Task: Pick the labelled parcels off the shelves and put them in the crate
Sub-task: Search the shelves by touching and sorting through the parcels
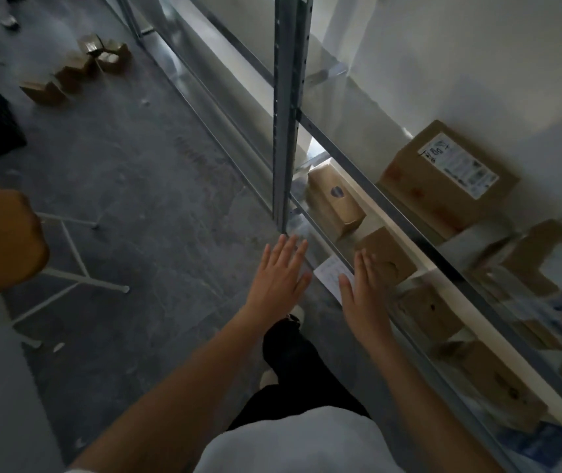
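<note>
White folding stand (78,268) on grey floor (143,172); orange object (0,247), perhaps stool.

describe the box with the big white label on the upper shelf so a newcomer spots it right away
Start at the grey metal upright of the shelving. On the shelf level to its right, against the white wall, sits the large cardboard box. Unlike the smaller brown boxes below, its top carries a big white printed label.

- A white shipping label (459,165) covers the top of the large cardboard parcel (443,186) on the upper shelf; its print and a handwritten dark scrawl at one corner are too blurred to read.
- A white printed sheet (332,276) lies at the lower shelf's edge, its text illegible.
- A small brown box (336,199) carries a dark round mark, not readable.
</note>
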`<state>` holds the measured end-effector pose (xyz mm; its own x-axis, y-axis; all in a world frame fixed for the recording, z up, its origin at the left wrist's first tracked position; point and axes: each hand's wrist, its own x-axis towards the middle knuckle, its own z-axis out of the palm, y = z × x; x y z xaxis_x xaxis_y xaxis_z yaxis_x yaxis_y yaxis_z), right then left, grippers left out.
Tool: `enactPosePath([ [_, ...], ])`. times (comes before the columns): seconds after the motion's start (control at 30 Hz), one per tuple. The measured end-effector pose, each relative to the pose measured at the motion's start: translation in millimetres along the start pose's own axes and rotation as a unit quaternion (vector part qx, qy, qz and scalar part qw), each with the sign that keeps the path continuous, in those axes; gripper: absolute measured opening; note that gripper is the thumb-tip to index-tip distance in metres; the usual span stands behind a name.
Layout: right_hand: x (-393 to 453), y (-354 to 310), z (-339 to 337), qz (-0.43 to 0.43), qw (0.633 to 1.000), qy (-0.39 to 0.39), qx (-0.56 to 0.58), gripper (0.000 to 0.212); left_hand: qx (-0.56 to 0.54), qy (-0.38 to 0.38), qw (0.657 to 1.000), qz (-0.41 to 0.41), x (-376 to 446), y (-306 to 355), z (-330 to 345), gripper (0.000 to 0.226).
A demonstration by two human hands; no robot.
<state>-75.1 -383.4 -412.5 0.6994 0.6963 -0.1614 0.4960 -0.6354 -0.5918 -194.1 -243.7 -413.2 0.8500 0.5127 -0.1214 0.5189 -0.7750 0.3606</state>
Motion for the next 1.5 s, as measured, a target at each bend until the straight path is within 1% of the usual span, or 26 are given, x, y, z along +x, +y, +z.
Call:
enactPosePath([
  [0.1,37.4,5.4,15.5,0.044,0.999,-0.015,0.011,0.065,0.018,-0.031,0.999,0.017,40.2,-14.6,4.6,0.062],
  [0.3,94.1,12.4,41.3,0.117,0.992,-0.051,0.015,0.062,0.043,-0.141,0.989,0.029,95.8,-49.2,16.4,0.063],
  [0.4,118.0,6.8,48.5,0.119,0.991,-0.052,-0.009,0.061,0.062,-0.151,0.985,0.047,128.6,-67.6,9.6,0.063],
  [0.5,143.4,-0.8,56.4,0.125,0.990,-0.046,-0.036,0.062,0.078,-0.145,0.984,0.068,162.3,-82.1,0.1,0.064],
  [0.7,180.6,-22.0,80.8,0.173,0.980,-0.028,-0.092,0.062,0.103,-0.155,0.974,0.130,217.7,-104.6,-2.8,0.064],
  [0.8,199.6,-26.9,96.3,0.200,0.975,-0.001,-0.091,0.063,0.099,-0.167,0.969,0.155,241.7,-117.9,4.2,0.063],
  [0.93,212.9,-23.9,131.9,0.264,0.962,0.044,-0.045,0.061,0.055,-0.184,0.967,0.166,265.1,-145.8,23.1,0.064],
  [1.03,212.6,-12.8,175.1,0.293,0.955,0.036,-0.018,0.061,0.036,-0.212,0.965,0.152,276.2,-176.8,50.4,0.064],
  [1.1,212.2,2.6,199.2,0.304,0.952,0.037,-0.006,0.062,0.048,-0.228,0.960,0.155,286.1,-192.2,73.0,0.065],
  [1.23,218.4,44.5,222.5,0.327,0.943,0.061,0.003,0.062,0.086,-0.246,0.940,0.222,309.4,-202.8,118.7,0.065],
  [1.33,229.0,76.0,223.9,0.329,0.942,0.065,0.005,0.062,0.087,-0.263,0.932,0.235,330.2,-201.2,143.6,0.067],
  [1.4,240.6,92.3,222.0,0.340,0.937,0.066,0.049,0.061,0.076,-0.268,0.933,0.227,348.3,-196.6,155.8,0.068],
  [1.43,247.5,97.8,219.7,0.359,0.925,0.073,0.096,0.060,0.057,-0.267,0.939,0.210,357.5,-192.6,160.1,0.068],
  [1.5,262.1,105.5,214.3,0.416,0.885,0.095,0.187,0.059,-0.009,-0.258,0.957,0.129,376.6,-183.1,164.7,0.069],
])
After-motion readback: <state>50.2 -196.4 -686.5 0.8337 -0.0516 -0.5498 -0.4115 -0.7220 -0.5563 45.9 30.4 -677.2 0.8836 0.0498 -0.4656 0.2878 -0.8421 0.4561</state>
